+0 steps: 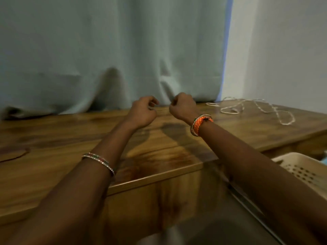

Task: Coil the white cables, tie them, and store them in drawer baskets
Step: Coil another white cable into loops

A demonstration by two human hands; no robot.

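Across the wooden tabletop (70,138), the white cable (256,108) lies loose at the far right, well apart from both hands. Left hand (143,112) and right hand (182,106) hover with fingers curled; a hold cannot be told. Gather even loops before tying; the perforated basket (299,168) at near right shows nothing inside.

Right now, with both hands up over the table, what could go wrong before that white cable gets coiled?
1. The white cable lies in loose, crossing loops at the far right of the table; pulling one end may tighten a tangle.
2. Part of it lies near the table's right edge, so a tug could drag it off.
3. The left hand and right hand are curled, perhaps on something small; blur hides it, and it could drop. The basket sits low beside the right arm.
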